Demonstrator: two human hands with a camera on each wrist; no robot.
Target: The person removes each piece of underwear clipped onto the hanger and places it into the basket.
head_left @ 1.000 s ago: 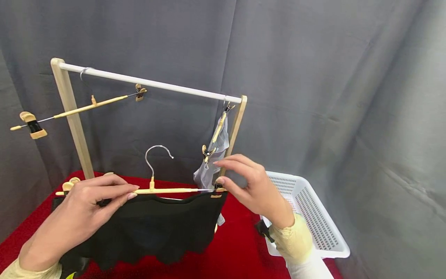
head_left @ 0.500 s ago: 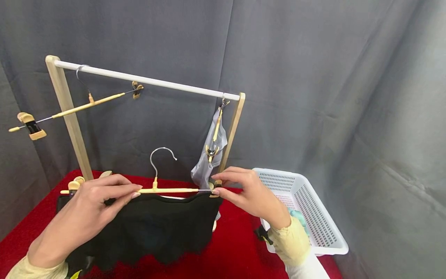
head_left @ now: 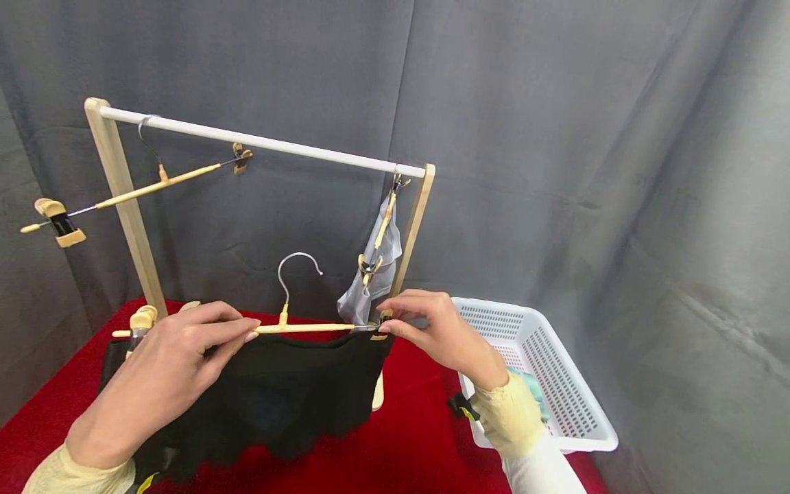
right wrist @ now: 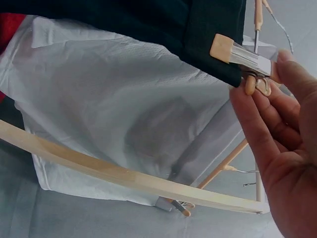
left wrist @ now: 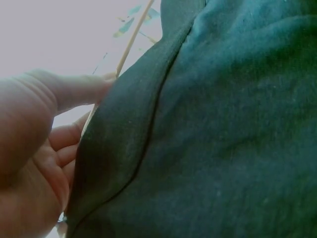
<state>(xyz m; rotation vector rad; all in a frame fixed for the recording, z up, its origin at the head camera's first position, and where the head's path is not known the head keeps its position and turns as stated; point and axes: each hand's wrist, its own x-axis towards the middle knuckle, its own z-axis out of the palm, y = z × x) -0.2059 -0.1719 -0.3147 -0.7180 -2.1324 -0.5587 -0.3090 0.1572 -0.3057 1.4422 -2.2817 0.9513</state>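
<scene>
One hanger point(head_left: 283, 318), bar point(head_left: 321, 328) running sideways, hook point(head_left: 280, 272) up, left grip point(head_left: 179, 357) pinching bar, right grip point(head_left: 441, 333) pinching clip point(right wrist: 250, 59)

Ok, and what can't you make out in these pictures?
Head view: part of the teal cloth in the white basket, hidden by the right cuff.
Head view: part of the upper edge of the black garment, behind the left hand.
Left wrist view: whatever lies behind the hanger, blurred by glare.
Right wrist view: the garment's rest, cut off by the top edge.
</scene>
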